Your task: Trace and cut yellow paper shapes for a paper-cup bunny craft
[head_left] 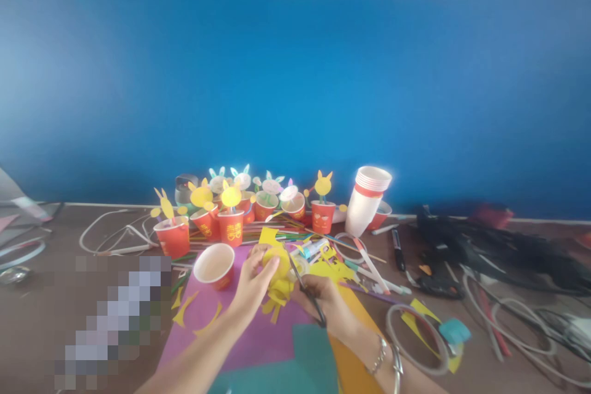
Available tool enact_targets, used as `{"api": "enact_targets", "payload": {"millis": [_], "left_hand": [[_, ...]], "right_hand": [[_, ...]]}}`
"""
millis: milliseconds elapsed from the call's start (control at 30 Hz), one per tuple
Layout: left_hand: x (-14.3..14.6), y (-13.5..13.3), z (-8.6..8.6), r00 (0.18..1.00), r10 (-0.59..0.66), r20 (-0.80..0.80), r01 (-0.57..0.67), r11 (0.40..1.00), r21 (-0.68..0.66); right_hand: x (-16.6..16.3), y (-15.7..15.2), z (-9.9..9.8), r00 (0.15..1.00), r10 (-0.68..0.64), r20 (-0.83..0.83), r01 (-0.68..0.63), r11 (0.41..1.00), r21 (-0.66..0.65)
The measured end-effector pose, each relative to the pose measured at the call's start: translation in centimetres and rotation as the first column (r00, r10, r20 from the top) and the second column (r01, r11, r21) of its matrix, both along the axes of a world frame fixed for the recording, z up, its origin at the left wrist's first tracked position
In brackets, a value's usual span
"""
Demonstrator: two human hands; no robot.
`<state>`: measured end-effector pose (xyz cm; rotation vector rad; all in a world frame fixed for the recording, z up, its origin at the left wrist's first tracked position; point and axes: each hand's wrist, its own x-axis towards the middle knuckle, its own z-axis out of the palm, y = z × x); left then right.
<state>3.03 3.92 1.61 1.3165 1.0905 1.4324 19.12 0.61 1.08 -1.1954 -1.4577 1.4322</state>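
Between the fingers of my left hand [253, 274] is a yellow paper piece [276, 261] with a rounded outline. My right hand [325, 298] grips black-handled scissors [310, 295], whose blades point up and reach the paper's right edge. Below my hands lie a purple sheet [253, 345], a teal sheet [305, 360] and an orange sheet [353, 345]. Curved yellow offcuts [185, 309] rest on the purple sheet's left side. An upright red paper cup [215, 266] stands just left of my left hand.
Several red cups [231, 228] with paper animal figures line the back, before a blue partition [295, 86]. A stack of white cups [367, 200] leans at right. Yellow scraps [332, 269], a black marker [398, 250], a tape ring [418, 338] and cables [508, 320] lie rightward.
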Motion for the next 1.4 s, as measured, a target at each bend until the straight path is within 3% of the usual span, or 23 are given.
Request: {"api": "enact_targets", "payload": {"millis": [233,500,967,1067,1167,1267,1333,1400], "left_hand": [[0.1,-0.1,-0.2,0.996,-0.042,0.083,0.051,0.994,-0.098],[0.0,-0.1,-0.2,0.996,-0.028,-0.086,0.030,0.999,0.023],[-0.1,0.3,0.0,0.994,-0.024,-0.110,0.031,0.998,0.057],[-0.3,0.3,0.1,0.996,-0.020,-0.087,0.024,0.999,0.048],[-0.3,0.2,-0.1,0.999,-0.018,-0.041,0.018,1.000,0.017],[-0.2,0.0,-0.1,0.999,-0.010,0.038,0.013,0.998,-0.062],[0.0,-0.2,0.0,0.996,0.006,0.084,0.004,0.993,-0.120],[0.2,-0.3,0.2,0.994,0.023,0.111,-0.004,0.986,-0.168]], "right_hand": [[-0.1,0.2,-0.4,1.000,-0.006,-0.024,0.007,1.000,0.013],[-0.2,0.0,-0.9,0.998,-0.013,-0.061,0.011,0.999,-0.034],[-0.2,-0.2,0.0,1.000,-0.004,-0.001,0.004,1.000,-0.010],[0.1,0.0,0.2,0.999,0.029,0.030,-0.027,0.998,-0.064],[1.1,0.3,1.1,0.989,0.041,0.144,-0.024,0.993,-0.112],[2.8,0.5,2.6,0.926,0.040,0.376,-0.003,0.995,-0.098],[3.9,0.3,3.7,0.830,0.026,0.557,-0.002,0.999,-0.045],[4.6,-0.2,4.7,0.689,-0.057,0.723,-0.016,0.995,0.094]]}}
